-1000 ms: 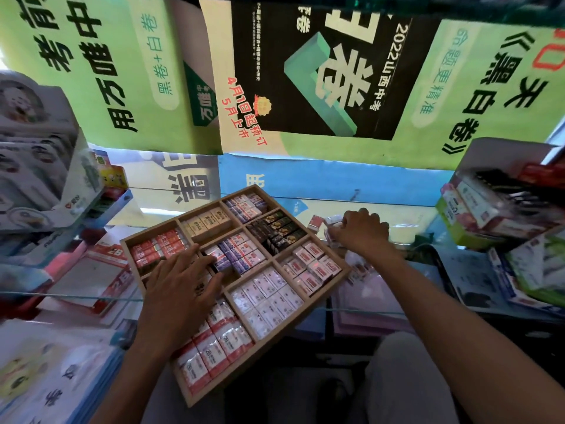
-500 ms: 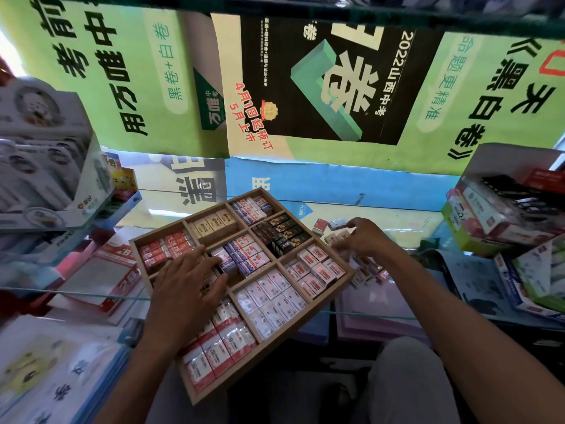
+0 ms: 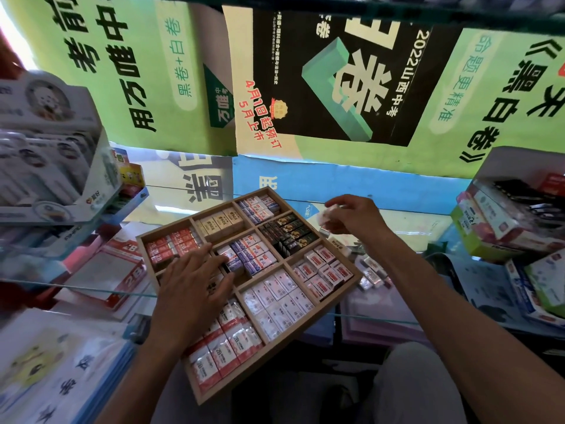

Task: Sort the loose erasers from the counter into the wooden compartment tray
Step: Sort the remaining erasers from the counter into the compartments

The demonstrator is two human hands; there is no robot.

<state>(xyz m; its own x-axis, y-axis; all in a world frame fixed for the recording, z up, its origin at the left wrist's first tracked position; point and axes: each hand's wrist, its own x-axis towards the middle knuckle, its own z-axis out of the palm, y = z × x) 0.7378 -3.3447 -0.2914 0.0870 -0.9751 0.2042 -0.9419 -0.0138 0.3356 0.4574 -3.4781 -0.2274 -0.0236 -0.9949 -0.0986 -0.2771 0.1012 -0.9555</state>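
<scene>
- One small eraser (image 3: 324,216) is pinched by the right hand (image 3: 354,216) above the counter, just beside the wooden compartment tray (image 3: 344,284); it could slip out, as only the fingertips hold it.
- The left hand (image 3: 195,284) lies flat, fingers straight, on the tray, holding nothing.
- Loose erasers (image 3: 371,275) beside the tray could be knocked by the forearm.
- A wrong compartment may be chosen, since the packs look alike.

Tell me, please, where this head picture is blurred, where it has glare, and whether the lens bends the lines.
Head view: the eraser pinched in the right hand is smeared by motion; the left hand, flat on the wooden tray, looks fairly sharp. Bright glare burns the top left corner, and the glass counter reflects light. The wide lens bows the glass shelf edge and the posters near the borders.
</scene>
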